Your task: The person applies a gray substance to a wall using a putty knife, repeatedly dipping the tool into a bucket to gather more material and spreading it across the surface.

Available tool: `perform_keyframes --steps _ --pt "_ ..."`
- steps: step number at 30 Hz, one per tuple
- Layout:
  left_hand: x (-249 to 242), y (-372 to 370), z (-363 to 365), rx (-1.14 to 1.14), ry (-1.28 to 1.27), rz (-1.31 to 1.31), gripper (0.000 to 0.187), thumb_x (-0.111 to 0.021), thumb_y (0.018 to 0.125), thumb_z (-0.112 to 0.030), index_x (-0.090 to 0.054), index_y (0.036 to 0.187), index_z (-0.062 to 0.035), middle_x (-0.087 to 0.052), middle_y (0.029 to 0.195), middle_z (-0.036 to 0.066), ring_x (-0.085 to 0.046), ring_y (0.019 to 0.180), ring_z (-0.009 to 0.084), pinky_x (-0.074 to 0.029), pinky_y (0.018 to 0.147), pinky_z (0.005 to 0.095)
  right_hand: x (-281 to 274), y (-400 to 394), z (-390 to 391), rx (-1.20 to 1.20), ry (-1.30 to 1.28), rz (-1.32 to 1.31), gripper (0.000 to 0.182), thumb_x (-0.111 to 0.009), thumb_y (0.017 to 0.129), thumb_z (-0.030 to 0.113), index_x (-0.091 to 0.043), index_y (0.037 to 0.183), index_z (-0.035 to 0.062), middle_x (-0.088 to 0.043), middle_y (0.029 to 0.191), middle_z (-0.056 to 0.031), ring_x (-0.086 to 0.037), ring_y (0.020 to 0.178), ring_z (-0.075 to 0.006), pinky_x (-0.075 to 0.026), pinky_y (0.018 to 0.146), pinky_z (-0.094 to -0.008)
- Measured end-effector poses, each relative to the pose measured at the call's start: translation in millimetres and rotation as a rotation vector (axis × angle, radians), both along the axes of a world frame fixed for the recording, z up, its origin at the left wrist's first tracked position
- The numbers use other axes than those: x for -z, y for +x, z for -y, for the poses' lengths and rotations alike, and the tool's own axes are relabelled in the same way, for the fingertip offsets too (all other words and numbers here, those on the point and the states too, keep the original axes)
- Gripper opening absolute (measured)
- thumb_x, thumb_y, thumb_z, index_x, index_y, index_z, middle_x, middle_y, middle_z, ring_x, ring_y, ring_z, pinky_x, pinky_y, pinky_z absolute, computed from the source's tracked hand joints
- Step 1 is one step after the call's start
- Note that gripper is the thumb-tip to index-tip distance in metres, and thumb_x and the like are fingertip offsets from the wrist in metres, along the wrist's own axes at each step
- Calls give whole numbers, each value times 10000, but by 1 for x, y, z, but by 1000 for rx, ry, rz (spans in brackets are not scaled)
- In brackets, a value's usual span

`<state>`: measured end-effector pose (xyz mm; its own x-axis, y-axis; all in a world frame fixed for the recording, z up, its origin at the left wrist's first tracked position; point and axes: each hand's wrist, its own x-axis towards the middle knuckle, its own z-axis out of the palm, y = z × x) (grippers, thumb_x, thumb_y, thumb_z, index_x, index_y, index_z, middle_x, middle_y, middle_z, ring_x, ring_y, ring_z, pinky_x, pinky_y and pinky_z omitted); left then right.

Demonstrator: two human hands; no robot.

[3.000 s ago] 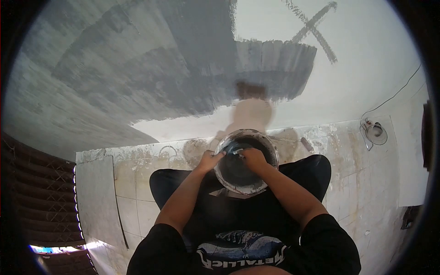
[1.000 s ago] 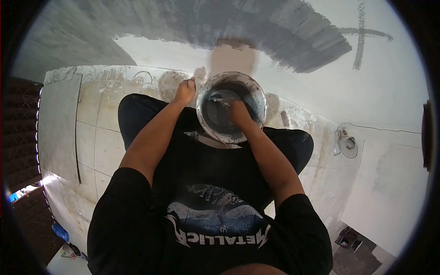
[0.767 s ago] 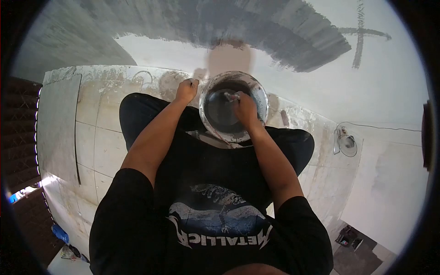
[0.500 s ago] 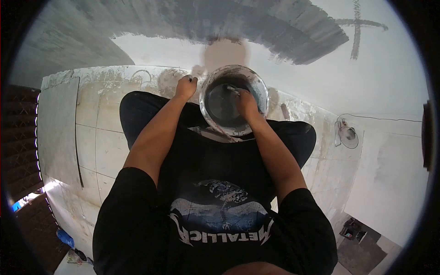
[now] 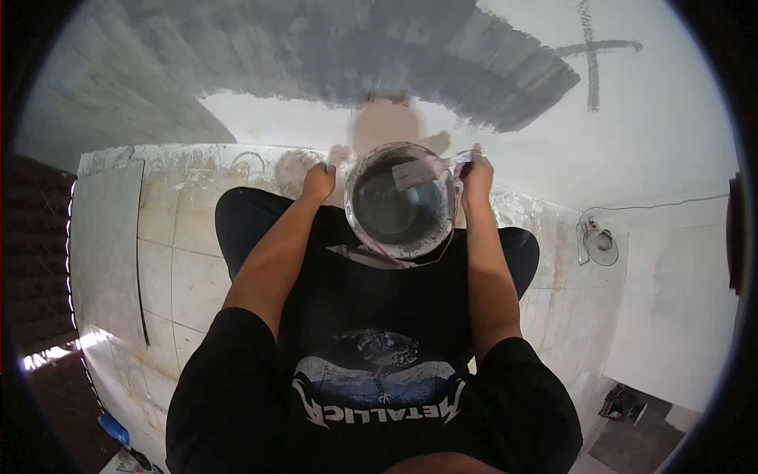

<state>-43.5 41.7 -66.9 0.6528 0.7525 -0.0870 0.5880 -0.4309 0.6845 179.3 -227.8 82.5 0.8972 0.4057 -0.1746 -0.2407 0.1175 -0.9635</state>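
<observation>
A round bucket [image 5: 354,225] with a paint-smeared rim stands between my crossed legs, with grey paint [image 5: 383,207] inside. My right hand [image 5: 477,178] is closed around the handle of a flat paintbrush [image 5: 417,173], just beyond the bucket's right rim. The brush's grey, wide head lies over the bucket's opening, pointing left. Left of the bucket, apart from its rim, my left hand [image 5: 319,182] is curled closed. Whether anything is inside those fingers is hidden.
Ahead rises a white wall [image 5: 529,154] partly covered with grey paint [image 5: 410,55], plus a grey painted cross [image 5: 591,49]. A flat grey board [image 5: 103,245] lies at left on the tiled floor [image 5: 193,268]. A small fan [image 5: 600,245] with a cord stands at right.
My right hand has come up out of the bucket and moved right with the paintbrush, whose head now shows above the paint. My left hand stays closed beside the bucket. The view has tilted slightly.
</observation>
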Motion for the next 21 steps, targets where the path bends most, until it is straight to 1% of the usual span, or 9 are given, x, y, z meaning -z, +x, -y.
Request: perform_keyframes --steps 1,4,5,8,11,14,18,19,21 --pt "5 0 0 26 6 -11 405 -500 900 -320 -634 843 58 -642 910 315 -620 921 471 -487 839 512 -4 5 7 50 163 -116 321 -525 1001 327 -578 835 58 -592 652 -84 -550 548 -200 -437 541 -298" --pt "-1 0 5 81 -10 45 381 -516 903 -297 -615 804 58 -642 874 307 -619 888 474 -489 798 507 -18 15 21 79 400 -404 289 -492 1010 308 -544 921 37 -596 661 -108 -586 597 -227 -476 578 -310" --pt "-7 -1 7 92 -23 73 372 -523 904 -285 -607 788 58 -643 857 303 -619 873 475 -491 781 503 -14 23 28 17 459 -466 286 -521 996 272 -506 988 -14 -614 732 -143 -622 686 -265 -524 651 -332" --pt "-16 2 10 74 2 273 329 -566 895 -251 -574 793 62 -626 793 288 -608 808 479 -483 720 485 -15 27 32 -13 641 -557 343 -532 987 210 -440 1158 -73 -600 932 -206 -630 787 -302 -553 707 -370" --pt "-11 6 9 -50 72 319 309 -609 874 -232 -557 841 70 -604 757 279 -600 763 471 -474 689 472 -24 22 33 -40 711 -571 380 -530 982 161 -408 1224 -105 -584 1072 -232 -626 899 -286 -557 796 -366" --pt "14 8 2 -32 201 406 320 -642 851 -226 -547 896 76 -599 760 281 -604 756 460 -468 681 481 -28 19 36 -116 762 -602 404 -526 975 125 -399 1267 -123 -573 1154 -232 -617 955 -264 -542 853 -342" --pt "-15 10 8 -95 106 230 331 -704 786 -237 -565 737 59 -610 710 258 -615 717 434 -481 672 461 -37 12 30 -275 676 -420 437 -514 977 121 -399 1331 -109 -577 1194 -191 -605 938 -222 -528 842 -316" --pt "-39 7 18 -143 43 144 330 -699 744 -263 -613 702 53 -629 699 260 -638 697 422 -504 670 456 -31 12 30 -339 646 -384 434 -505 979 120 -405 1343 -95 -581 1189 -174 -603 926 -214 -527 833 -313" --pt "-42 1 17 -126 132 -43 323 -675 723 -278 -656 744 44 -643 717 264 -654 696 414 -517 674 462 -25 11 37 -411 609 -338 418 -491 982 116 -424 1355 -61 -590 1168 -141 -598 906 -197 -524 820 -311"
